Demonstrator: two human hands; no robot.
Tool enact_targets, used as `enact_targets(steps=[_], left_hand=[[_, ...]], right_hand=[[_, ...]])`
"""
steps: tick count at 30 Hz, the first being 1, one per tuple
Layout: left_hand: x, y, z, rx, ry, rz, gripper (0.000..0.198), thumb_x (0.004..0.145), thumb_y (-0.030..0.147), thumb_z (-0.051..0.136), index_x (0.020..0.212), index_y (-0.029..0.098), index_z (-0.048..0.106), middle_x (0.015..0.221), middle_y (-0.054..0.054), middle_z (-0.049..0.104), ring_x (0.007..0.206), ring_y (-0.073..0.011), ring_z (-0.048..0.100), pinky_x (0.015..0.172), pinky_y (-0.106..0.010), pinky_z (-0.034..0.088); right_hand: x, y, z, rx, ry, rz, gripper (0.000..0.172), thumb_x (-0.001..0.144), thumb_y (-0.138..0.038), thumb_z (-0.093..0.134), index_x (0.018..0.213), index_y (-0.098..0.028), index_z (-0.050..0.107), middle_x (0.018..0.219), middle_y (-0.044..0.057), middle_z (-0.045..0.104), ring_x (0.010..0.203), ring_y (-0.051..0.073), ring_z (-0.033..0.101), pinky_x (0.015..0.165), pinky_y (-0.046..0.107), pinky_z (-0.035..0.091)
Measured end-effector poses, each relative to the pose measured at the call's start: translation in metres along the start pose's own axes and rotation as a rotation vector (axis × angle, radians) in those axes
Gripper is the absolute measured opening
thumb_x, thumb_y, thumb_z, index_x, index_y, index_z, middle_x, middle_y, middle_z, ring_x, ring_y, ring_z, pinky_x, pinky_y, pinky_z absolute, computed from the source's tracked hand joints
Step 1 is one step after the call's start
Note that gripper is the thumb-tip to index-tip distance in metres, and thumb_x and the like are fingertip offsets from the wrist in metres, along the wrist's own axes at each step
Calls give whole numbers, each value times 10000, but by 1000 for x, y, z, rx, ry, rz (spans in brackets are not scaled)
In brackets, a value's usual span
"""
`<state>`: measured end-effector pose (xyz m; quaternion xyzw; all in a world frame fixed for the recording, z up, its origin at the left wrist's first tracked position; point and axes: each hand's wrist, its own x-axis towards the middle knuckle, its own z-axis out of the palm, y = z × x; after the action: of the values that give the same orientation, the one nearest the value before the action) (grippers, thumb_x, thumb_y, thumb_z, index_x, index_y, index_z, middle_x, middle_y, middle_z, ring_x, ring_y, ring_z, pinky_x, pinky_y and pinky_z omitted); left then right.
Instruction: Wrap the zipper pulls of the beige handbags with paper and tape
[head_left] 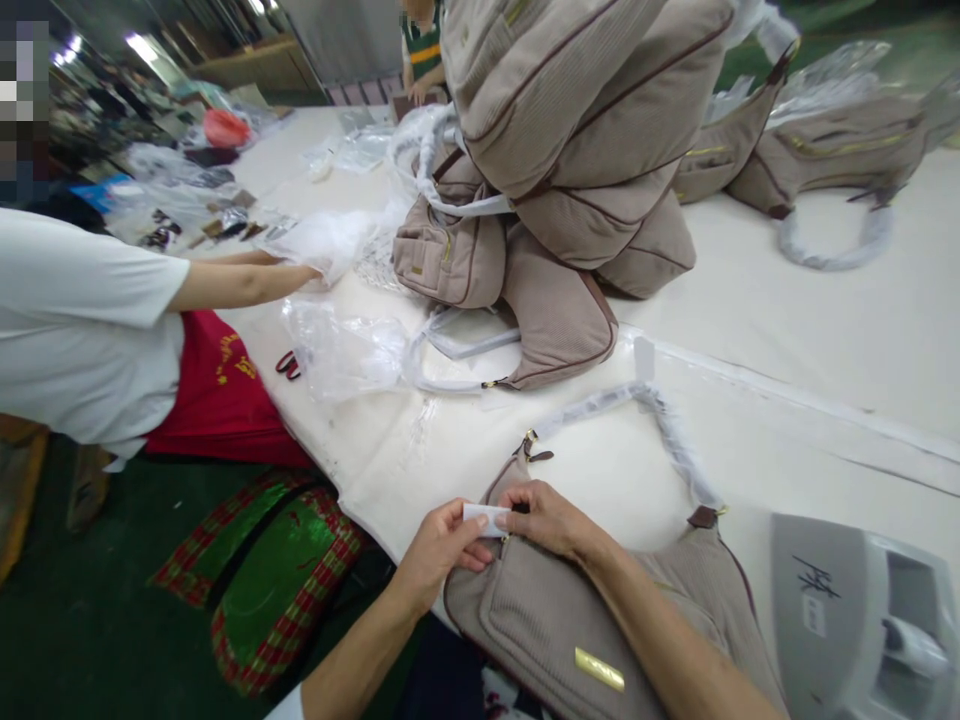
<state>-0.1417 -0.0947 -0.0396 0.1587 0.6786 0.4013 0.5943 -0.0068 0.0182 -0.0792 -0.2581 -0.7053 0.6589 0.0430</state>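
Observation:
Between my two hands is a small white paper slip (484, 519). The thumb and fingers of my left hand (442, 545) pinch its left end. At its right end, my right hand (544, 515) has its fingers closed on it. Both hands are over the upper left part of a taupe corduroy shoulder bag (555, 610), which lies on the white table (420, 470) at its near edge. The bag has a gold nameplate (599, 669) and dark brown piping. Its strap (671, 430) is wrapped in white film and arches away across the table.
A pile of similar taupe bags (570, 150) stands ahead, with clear plastic bags (345, 350) beside it. A grey device (840, 610) sits at right. At left, a person in a white sleeve (90, 310) handles plastic. A green plaid-trimmed bag (277, 570) lies below the table's edge.

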Motion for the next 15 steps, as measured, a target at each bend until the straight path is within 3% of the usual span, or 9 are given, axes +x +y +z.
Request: enact_targets(steps=[5,9,13,15], left_hand=[[1,-5,2,-91,41,-77,233,636,288,662,779,131,566,677,-23,634,502,-98,584,453,-178,473],[2,-9,10,-128,163,-43,148,615,241,628,669,151,523,518,22,571,456,-101,559,431,-178,455],[1,-10,14,-60,207,49,56,642,206,551,637,162,517,471,31,551,440,-102,537,439,-185,443],[0,-9,14,-8,221,95,44,655,199,534,631,164,523,463,30,551,442,-104,531,447,-185,436]], right_hand=[[-3,-11,8,-90,92,-34,72,701,-155,561,639,-141,593,627,-29,503,605,99,437,556,207,311],[-7,-20,12,-128,136,-41,98,720,-139,535,639,-146,589,634,-21,523,637,114,466,588,221,327],[-7,-33,9,-91,35,-39,122,718,-152,544,793,-172,639,705,-23,595,667,114,511,594,209,350],[-4,-37,7,-101,6,20,120,675,-140,569,760,-165,650,650,-29,584,613,107,500,541,199,334]])
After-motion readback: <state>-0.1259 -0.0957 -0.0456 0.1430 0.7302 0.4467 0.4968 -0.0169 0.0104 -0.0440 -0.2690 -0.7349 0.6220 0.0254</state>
